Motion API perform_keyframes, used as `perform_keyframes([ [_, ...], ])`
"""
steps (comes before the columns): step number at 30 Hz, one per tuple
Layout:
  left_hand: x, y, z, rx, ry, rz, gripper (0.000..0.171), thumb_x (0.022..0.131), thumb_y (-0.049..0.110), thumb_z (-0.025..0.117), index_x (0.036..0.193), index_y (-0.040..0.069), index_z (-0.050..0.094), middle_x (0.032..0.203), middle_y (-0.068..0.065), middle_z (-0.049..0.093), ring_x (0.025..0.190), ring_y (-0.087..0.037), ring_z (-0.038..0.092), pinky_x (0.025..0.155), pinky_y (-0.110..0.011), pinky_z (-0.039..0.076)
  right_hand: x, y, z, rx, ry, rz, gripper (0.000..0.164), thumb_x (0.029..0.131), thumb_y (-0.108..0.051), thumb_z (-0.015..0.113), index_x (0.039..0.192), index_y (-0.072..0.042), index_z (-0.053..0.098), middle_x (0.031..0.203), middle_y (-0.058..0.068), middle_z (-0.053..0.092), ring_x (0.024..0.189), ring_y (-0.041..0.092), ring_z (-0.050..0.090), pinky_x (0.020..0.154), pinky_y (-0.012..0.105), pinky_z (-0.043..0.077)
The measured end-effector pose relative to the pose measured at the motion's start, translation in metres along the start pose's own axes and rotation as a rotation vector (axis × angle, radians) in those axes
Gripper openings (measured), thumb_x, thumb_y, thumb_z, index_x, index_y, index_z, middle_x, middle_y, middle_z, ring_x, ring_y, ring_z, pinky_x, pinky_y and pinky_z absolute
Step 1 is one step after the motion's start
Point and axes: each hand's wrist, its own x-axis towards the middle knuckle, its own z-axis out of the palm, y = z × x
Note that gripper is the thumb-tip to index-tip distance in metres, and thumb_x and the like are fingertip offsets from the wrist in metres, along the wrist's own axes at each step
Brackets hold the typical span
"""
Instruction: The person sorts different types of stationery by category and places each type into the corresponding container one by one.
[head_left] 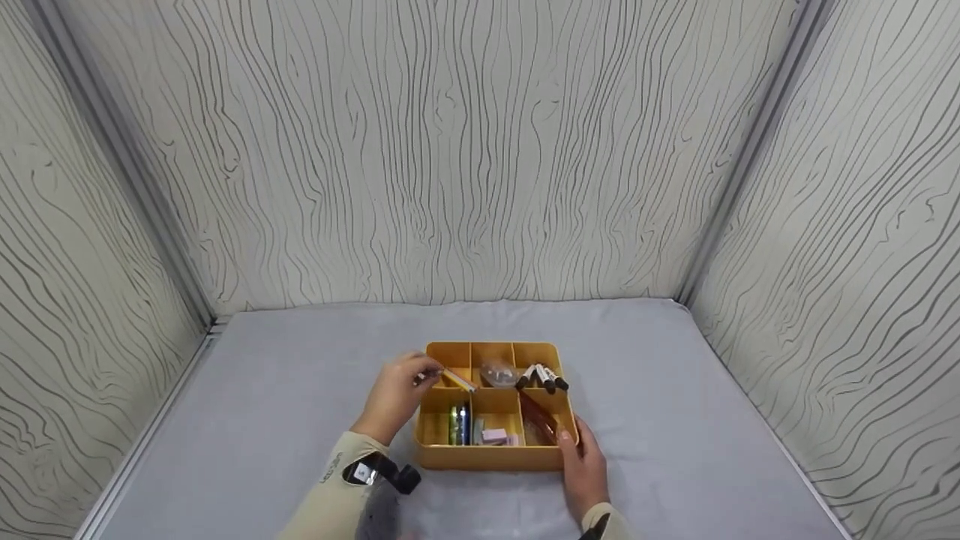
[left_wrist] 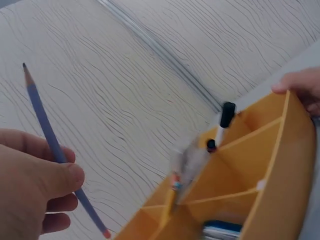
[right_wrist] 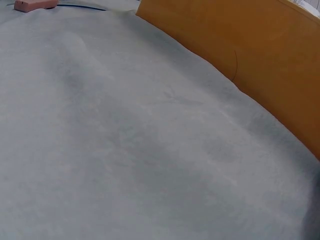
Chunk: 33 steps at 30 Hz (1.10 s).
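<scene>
A yellow divided organizer box (head_left: 491,458) sits on the cloth. At its left back, my left hand (head_left: 395,394) pinches a purple pencil (left_wrist: 45,120) between thumb and fingers; the left wrist view has it tip up, pink eraser end down. Other pencils (head_left: 459,380) lean in the back left compartment. My right hand (head_left: 585,472) grips the box's front right corner, thumb at the rim. Black-capped markers (head_left: 541,377) stick out of the back right compartment, beside a clear plastic item (head_left: 499,373). The right wrist view shows no hand.
Green and blue cylinders (head_left: 460,424) stand in the front left compartment, pale pink blocks (head_left: 495,435) in the front middle. A reddish-brown translucent object (head_left: 538,420) leans at front right. Patterned walls (head_left: 450,150) enclose the grey cloth-covered table (head_left: 300,360).
</scene>
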Motion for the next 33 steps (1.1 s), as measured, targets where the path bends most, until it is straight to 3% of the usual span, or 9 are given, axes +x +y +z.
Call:
perform_keyframes([
  [3,-0.003,-0.006,0.017,0.062,-0.032,0.014,0.009,0.087,0.006,0.076,0.095,0.012,0.078,0.094,0.003,0.069,0.087,-0.014,0.067,0.076,-0.029,0.059,0.000,0.001,0.000,-0.003,-0.001,-0.003,0.063,0.104,-0.033,0.050,0.155,0.001,0.035,0.158,0.024,0.036,0.147,0.040,0.032,0.119,0.053,0.026],
  [9,-0.005,-0.020,0.041,0.101,-0.131,-0.044,0.010,0.087,0.005,0.076,0.095,0.011,0.079,0.096,0.004,0.066,0.092,-0.015,0.066,0.083,-0.032,0.058,0.000,0.000,0.000,-0.014,-0.006,0.010,0.066,0.104,-0.037,0.049,0.156,-0.001,0.034,0.159,0.023,0.034,0.147,0.039,0.031,0.119,0.053,0.025],
  [15,-0.003,-0.027,0.053,0.136,-0.140,-0.069,0.011,0.089,0.005,0.074,0.097,0.011,0.078,0.101,0.001,0.067,0.095,-0.019,0.067,0.087,-0.037,0.057,0.000,0.001,0.000,-0.022,0.010,-0.001,0.063,0.104,-0.035,0.049,0.155,0.000,0.035,0.158,0.023,0.036,0.146,0.040,0.033,0.119,0.053,0.027],
  [20,-0.005,-0.029,0.057,0.188,-0.157,-0.037,0.015,0.089,0.004,0.073,0.102,0.010,0.078,0.104,-0.003,0.070,0.099,-0.023,0.069,0.089,-0.041,0.056,0.000,0.001,0.001,-0.021,0.002,0.010,0.063,0.104,-0.034,0.049,0.155,0.000,0.035,0.158,0.024,0.036,0.146,0.041,0.033,0.118,0.054,0.027],
  [23,-0.007,-0.029,0.057,0.192,-0.165,-0.045,0.016,0.091,0.003,0.071,0.105,0.010,0.077,0.108,-0.003,0.069,0.100,-0.024,0.069,0.090,-0.040,0.057,0.000,0.001,0.001,-0.021,-0.001,0.009,0.063,0.104,-0.033,0.049,0.155,0.000,0.035,0.158,0.024,0.036,0.146,0.041,0.033,0.118,0.054,0.028],
  [27,-0.009,-0.025,0.050,0.144,-0.155,-0.108,0.018,0.092,0.003,0.069,0.108,0.009,0.074,0.111,-0.002,0.065,0.103,-0.022,0.067,0.092,-0.039,0.056,0.000,0.000,0.000,-0.028,-0.003,0.006,0.064,0.104,-0.036,0.048,0.156,0.000,0.035,0.158,0.024,0.035,0.146,0.040,0.032,0.118,0.054,0.027],
  [30,-0.015,-0.024,0.037,0.092,-0.164,-0.128,0.017,0.092,0.003,0.068,0.107,0.010,0.072,0.109,0.000,0.064,0.102,-0.020,0.065,0.091,-0.039,0.056,0.000,0.000,0.000,-0.042,-0.002,0.012,0.066,0.104,-0.039,0.047,0.156,0.000,0.034,0.159,0.024,0.034,0.147,0.041,0.032,0.119,0.054,0.027],
  [33,-0.027,-0.027,0.016,0.059,-0.230,-0.080,0.020,0.087,-0.003,0.065,0.100,0.011,0.070,0.102,0.003,0.062,0.095,-0.016,0.063,0.084,-0.037,0.056,0.001,-0.001,0.000,-0.048,-0.003,0.026,0.067,0.103,-0.040,0.047,0.156,-0.001,0.033,0.159,0.023,0.034,0.147,0.040,0.031,0.119,0.054,0.026],
])
